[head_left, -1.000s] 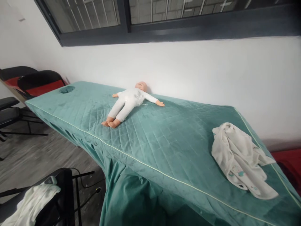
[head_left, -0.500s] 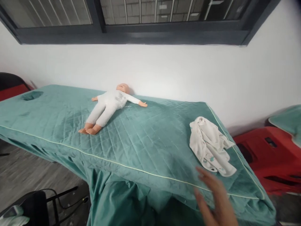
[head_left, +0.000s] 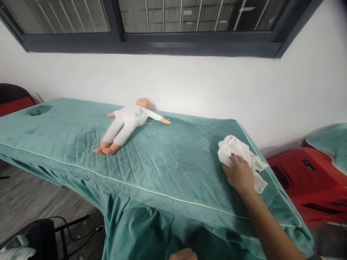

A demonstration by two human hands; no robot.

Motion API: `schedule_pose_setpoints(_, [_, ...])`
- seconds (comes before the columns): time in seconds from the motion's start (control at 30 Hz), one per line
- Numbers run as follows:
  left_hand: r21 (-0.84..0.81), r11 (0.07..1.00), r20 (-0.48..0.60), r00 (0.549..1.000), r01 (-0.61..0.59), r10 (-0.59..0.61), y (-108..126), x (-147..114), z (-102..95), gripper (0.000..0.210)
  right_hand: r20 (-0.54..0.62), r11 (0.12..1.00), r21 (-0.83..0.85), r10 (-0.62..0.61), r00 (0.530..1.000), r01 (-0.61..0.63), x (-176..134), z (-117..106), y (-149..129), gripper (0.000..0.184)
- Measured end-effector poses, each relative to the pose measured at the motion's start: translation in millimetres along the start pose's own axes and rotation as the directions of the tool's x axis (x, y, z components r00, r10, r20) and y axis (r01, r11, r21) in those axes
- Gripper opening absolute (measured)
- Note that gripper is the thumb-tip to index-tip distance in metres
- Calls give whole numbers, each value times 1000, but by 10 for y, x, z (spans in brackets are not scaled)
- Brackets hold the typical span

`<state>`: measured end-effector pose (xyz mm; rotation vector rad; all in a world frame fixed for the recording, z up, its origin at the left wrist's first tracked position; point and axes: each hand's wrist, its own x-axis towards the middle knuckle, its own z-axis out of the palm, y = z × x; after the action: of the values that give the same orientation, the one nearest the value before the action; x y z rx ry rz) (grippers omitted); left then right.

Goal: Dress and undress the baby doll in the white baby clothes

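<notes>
My right hand (head_left: 240, 175) is closed on a crumpled white baby garment (head_left: 235, 145) at the right end of the bed, its fingertips pressed into the folds. Only the top of my left hand (head_left: 183, 254) shows at the bottom edge, low in front of the bed, with its fingers mostly hidden. A baby doll (head_left: 126, 121) in white lies on its back, head toward the wall and arms spread, well left of both hands.
The bed has a green quilted cover (head_left: 173, 162) with pale piping and a face hole (head_left: 38, 110) at the left. A red plastic chair (head_left: 314, 180) stands at the right. Black furniture with a cable (head_left: 73, 234) sits at lower left, and a barred window (head_left: 189, 18) is above.
My right hand has reached forward from the bed's near edge and closed on the white garment, bunching it up. My left hand has come into view at the bottom. The doll lies unmoved.
</notes>
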<state>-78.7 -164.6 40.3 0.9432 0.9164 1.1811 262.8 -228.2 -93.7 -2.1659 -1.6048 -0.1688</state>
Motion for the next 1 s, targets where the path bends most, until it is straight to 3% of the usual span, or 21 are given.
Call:
schedule_pose_setpoints(0.07, [12,999,30,999,31,-32,-296,-443,-33,23,0,987,158,-20,1000,20,79,-21,-135,39])
schedule_pose_setpoints(0.17, [23,996,84,992,88,-89,-742,-1089,-61,21,27,888,453,-105,994,82,132,-155,-485,39])
schedule_pose_setpoints(0.23, [24,993,88,990,112,-114,-991,-1416,-94,12,80,760,629,-273,959,164,123,-306,-816,36])
schedule_pose_setpoints(0.27, [25,993,83,989,117,-119,-1083,-1521,-118,9,117,681,705,-387,915,198,106,-392,-996,31])
schedule_pose_setpoints(0.33, [-18,992,38,992,121,-121,-1181,-1599,-179,11,182,529,819,-608,773,223,43,-568,-1342,19])
schedule_pose_setpoints(0.4, [-146,981,-34,990,130,-136,-1162,-1533,-246,19,210,407,887,-778,592,219,-62,-719,-1627,7])
schedule_pose_setpoints(0.5, [-416,892,-47,976,176,-214,-1003,-1354,-313,36,223,286,945,-919,325,161,-289,-855,-1891,11])
schedule_pose_setpoints(0.53, [-486,849,-15,970,206,-244,-949,-1310,-319,40,225,265,955,-939,260,134,-374,-877,-1941,13])
schedule_pose_setpoints(0.6, [-573,772,64,953,277,-295,-881,-1263,-309,46,227,248,964,-955,191,95,-541,-903,-2006,17])
schedule_pose_setpoints(0.7, [-608,724,114,938,326,-326,-886,-1247,-277,47,246,263,962,-951,186,73,-739,-942,-2033,29])
schedule_pose_setpoints(0.83, [-630,737,26,954,247,-297,-897,-1174,-243,54,329,329,943,-917,223,-39,-888,-983,-1910,21])
schedule_pose_setpoints(0.93, [-648,739,-2,970,184,-243,-767,-1103,-171,58,485,407,870,-808,334,-279,-960,-927,-1731,12])
schedule_pose_setpoints(1.0, [-643,750,-9,977,156,-211,-643,-1098,-81,59,571,355,803,-689,446,-479,-983,-867,-1645,16])
